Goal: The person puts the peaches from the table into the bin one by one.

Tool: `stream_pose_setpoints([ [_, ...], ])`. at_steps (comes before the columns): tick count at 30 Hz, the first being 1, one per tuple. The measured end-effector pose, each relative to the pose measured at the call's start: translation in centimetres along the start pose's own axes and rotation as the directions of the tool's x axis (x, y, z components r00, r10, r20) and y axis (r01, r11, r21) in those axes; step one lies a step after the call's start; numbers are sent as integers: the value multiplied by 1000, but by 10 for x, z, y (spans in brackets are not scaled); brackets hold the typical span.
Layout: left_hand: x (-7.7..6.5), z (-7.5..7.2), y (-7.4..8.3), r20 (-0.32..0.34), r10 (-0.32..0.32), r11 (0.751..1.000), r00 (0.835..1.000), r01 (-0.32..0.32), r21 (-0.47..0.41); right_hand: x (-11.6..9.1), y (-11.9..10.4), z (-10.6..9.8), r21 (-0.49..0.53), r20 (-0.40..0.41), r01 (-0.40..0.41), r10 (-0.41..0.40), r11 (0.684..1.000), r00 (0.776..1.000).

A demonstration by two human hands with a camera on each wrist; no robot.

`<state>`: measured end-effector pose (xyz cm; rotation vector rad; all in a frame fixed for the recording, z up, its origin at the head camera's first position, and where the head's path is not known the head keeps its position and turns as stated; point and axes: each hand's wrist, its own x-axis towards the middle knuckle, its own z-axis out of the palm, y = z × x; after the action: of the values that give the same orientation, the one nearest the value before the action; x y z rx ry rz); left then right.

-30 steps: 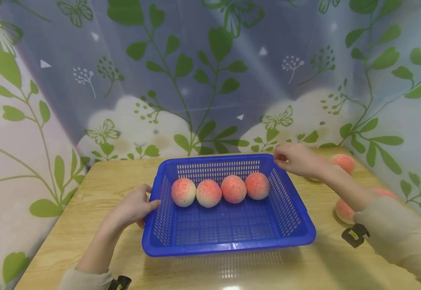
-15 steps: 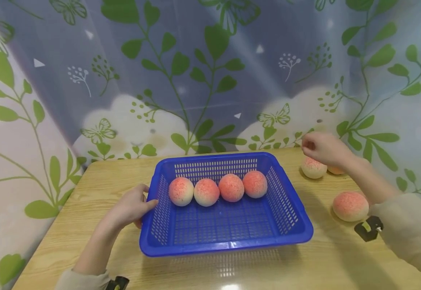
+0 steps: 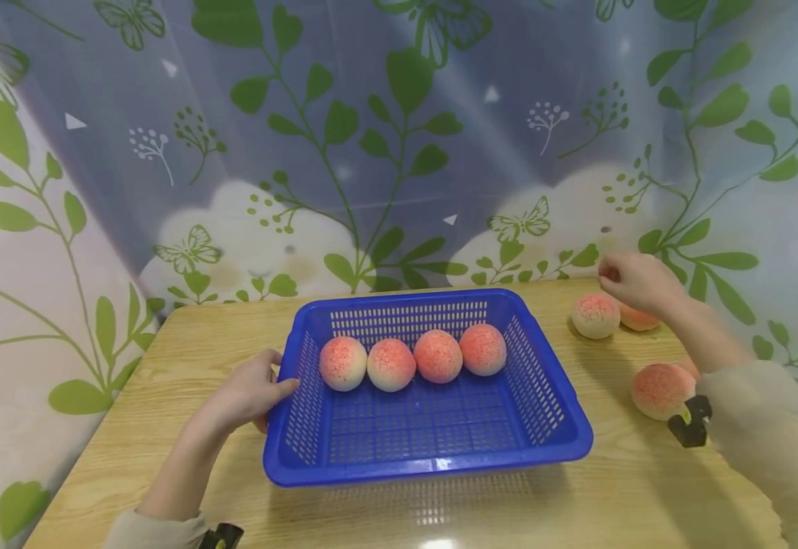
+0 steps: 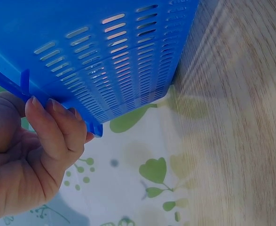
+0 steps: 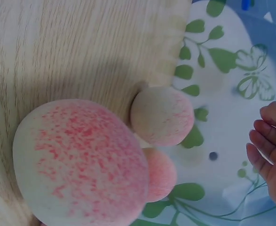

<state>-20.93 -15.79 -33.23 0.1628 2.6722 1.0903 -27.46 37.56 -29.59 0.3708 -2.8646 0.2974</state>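
Bare right hand (image 3: 639, 282) of the person hung in the air over the far right part of the pale, wood-grained table (image 3: 165, 389); its fingers were loosely bent and relaxed, with nothing gripped between them. Bare left hand (image 3: 251, 390) pinched the left rim of the rectangular blue plastic basket (image 3: 433, 465), the thumb on the upper side and the bent fingers under the edge.

Round, matte, peach-like balls (image 3: 391, 364) were cream-white on one part and speckled with coral pink on the other. Four of them lay inside the basket in one row, side by side, nearer to its far wall than to its near wall. Many narrow slots pierced the basket walls.

On the table, to the right of the basket, lay a cream ball with pink top (image 3: 596, 316) and, just beside it, a more orange ball (image 3: 638, 319), both near the right hand but apart from it. Closer to the person was a reddish ball (image 3: 661, 391); a fourth ball (image 3: 690, 367) was mostly hidden by the beige sleeve (image 3: 756, 435) and this neighbour.
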Motion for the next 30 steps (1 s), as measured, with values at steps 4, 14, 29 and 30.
stream_pose_setpoints([
  [4, -1, -1, 1, -3, 6, 1000, 1000, -6, 3, 5, 9, 8, -8, 31, -16, 17, 1000, 999],
  [14, -1, -2, 0, -9, 32, 999, 999, -31, 13, 17, 22, 27, -7, 254, -16, 18, 1000, 967],
  [29, -1, 0, 0, -12, 24, 1000, 1000, -24, -5, 19, 21, 51, -129, 386, -54, 101, 990, 917],
  [30, -1, 0, 0, -11, 23, 1000, 1000, -23, -4, 19, 21, 51, -126, 388, -62, 106, 990, 916],
])
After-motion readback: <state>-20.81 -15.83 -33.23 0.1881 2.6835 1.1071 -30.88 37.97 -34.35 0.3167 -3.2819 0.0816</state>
